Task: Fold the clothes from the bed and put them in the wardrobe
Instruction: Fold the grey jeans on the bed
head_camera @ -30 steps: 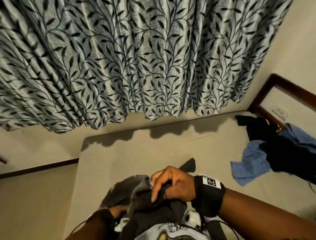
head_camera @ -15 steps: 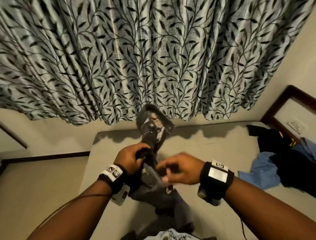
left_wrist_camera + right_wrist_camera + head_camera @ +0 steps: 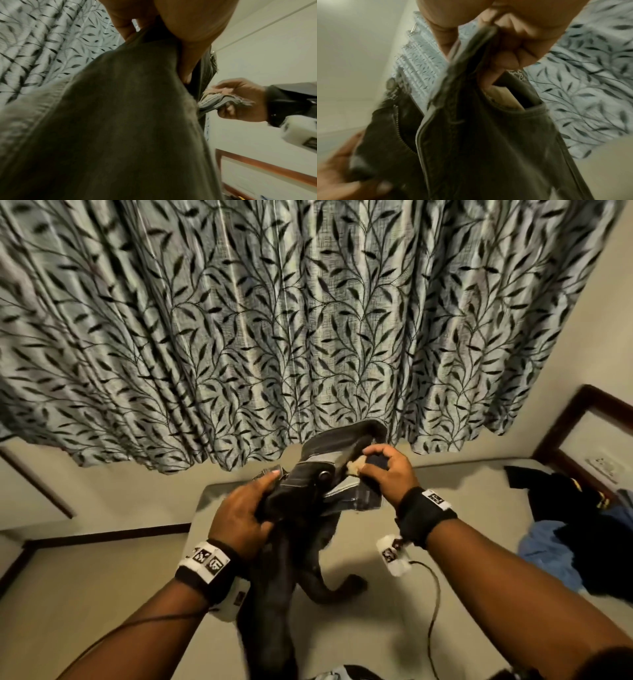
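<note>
Left grip: we see the left hand curled tight round the bunched fly side of the dark grey jeans, thumb on top near the waistband, fingers wrapped under the cloth.
Right grip: the right hand pinches the other side of the waistband, thumb over the edge and fingertips tucked inside by the pocket; the right wrist view shows a finger hooked into the pocket opening.
Jeans, position: held up in the air between both hands, above the bed, waistband pulled open toward the curtain; the legs hang down and one trails onto the mattress.
Jeans, details: one metal button at the waist, one open zip beside it in the right wrist view.
Hands, count: two, both on the same garment, close together but apart.
Wrist bands: two black bands with printed tags, one per wrist; a cable runs from the right one.
Other clothes: a heap on the right of the bed, well apart from the hands. We count one blue garment and dark ones piled over it; how many dark pieces, we cannot tell.
Wall socket: one, above the heap.
</note>
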Tool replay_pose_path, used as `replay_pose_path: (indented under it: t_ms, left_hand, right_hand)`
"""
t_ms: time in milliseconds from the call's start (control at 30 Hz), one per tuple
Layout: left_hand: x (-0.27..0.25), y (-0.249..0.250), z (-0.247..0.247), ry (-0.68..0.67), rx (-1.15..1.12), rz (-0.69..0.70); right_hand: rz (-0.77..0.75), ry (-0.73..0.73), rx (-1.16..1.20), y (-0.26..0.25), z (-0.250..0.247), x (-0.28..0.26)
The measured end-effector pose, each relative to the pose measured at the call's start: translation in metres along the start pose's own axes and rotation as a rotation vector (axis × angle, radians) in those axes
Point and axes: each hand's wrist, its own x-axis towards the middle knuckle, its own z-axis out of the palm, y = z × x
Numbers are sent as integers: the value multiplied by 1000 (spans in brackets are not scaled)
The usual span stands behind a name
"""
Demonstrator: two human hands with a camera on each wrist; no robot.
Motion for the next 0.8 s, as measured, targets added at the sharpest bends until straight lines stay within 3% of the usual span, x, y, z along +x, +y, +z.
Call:
replay_pose_path:
  t_ms: [100,200,333,400,533,700,800]
  left_hand:
    - [11,-12,-21,-68,192,-150]
    - [22,-23,-39,-311,379,-186]
    - [26,-30,-39,-782,487,-188]
    - [21,-32,-32,-906,431,-175]
    - [13,-27,-18,-889,388,-18]
    - [9,-25,-9,-921,165,-16]
    - [25,-22,-27,-981,323,8]
  right_hand:
    - [-79,-379,-200,-15,-19,4]
    - [-190,-630,-646,-36,-32,6]
    - [-448,-549,-1107,-57,-26,11]
    - [-534,-515,-1232,-63,-23,16]
    - [-608,-516,-1411,-70,-23,26]
    - [-522,-793,-1327,-65,-29,44]
    - [-452,-879,-1546,-59,-39,56]
